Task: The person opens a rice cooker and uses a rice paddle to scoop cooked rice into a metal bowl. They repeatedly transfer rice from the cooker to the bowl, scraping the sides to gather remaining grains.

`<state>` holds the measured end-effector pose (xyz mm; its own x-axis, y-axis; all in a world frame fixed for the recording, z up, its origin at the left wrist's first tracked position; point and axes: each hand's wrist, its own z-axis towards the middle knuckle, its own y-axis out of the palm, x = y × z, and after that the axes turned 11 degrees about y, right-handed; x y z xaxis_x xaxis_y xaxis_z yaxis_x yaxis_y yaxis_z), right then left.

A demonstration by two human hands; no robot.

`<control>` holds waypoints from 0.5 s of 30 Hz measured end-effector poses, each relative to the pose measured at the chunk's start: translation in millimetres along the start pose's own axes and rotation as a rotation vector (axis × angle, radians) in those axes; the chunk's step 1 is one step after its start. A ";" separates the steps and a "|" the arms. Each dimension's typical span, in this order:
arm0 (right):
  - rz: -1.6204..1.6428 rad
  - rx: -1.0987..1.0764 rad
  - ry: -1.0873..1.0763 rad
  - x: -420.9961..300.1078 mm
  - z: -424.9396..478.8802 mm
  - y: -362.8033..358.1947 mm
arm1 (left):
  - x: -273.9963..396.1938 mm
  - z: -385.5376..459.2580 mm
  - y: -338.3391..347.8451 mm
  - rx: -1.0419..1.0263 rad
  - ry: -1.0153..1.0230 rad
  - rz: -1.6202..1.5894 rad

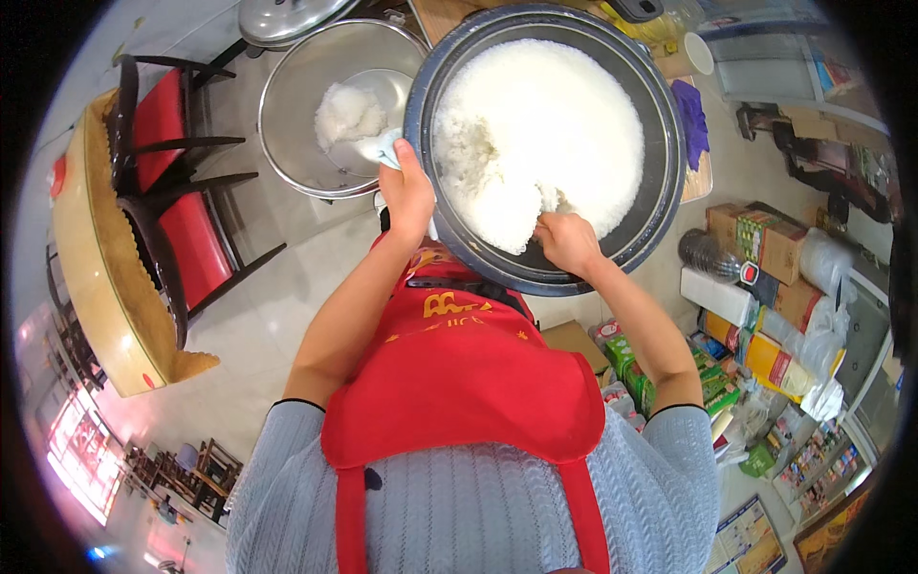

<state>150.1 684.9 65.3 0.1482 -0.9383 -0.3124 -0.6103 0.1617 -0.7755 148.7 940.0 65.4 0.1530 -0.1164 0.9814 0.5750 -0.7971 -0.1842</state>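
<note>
A large round pot [660, 158] with a dark rim, full of cooked white rice [552, 122], stands before me. My left hand [407, 190] grips the pot's left rim with a pale blue cloth [388, 149], thumb on top. Inside the near part of the pot, my right hand [569, 242] is curled at the edge of the rice. Clumps of rice rise just beyond its fingers, and whatever they may hold is hidden. Beside the pot on the left is a wide stainless-steel pot [287, 136] with a mound of rice [349, 115] on its bottom.
A metal lid [287, 18] lies behind the steel pot. At the right are a pale cup [694, 54] and purple cloth [690, 123]. Red-seated chairs [193, 233] and a table [100, 251] stand left. Cardboard boxes [753, 237] and plastic bottles [706, 255] are piled right.
</note>
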 end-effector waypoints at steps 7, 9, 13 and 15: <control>0.318 0.046 -0.023 -1.9 7.1 -3.7 | -15.0 1.9 -3.5 -0.014 0.060 -0.039; 0.423 0.035 -0.025 5.8 8.6 -0.4 | -15.6 2.5 -2.6 0.001 0.072 -0.088; 0.589 -0.067 0.029 -2.2 -3.8 -28.1 | -14.5 2.9 -6.8 -0.029 0.032 -0.111; 0.540 -0.031 -0.008 3.2 -7.9 -38.8 | -15.0 2.9 -8.2 -0.045 -0.020 -0.093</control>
<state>168.1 673.2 98.7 -0.1872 -0.7215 -0.6667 -0.6236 0.6117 -0.4869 144.0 950.0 52.1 0.1165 -0.0290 0.9928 0.5506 -0.8300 -0.0888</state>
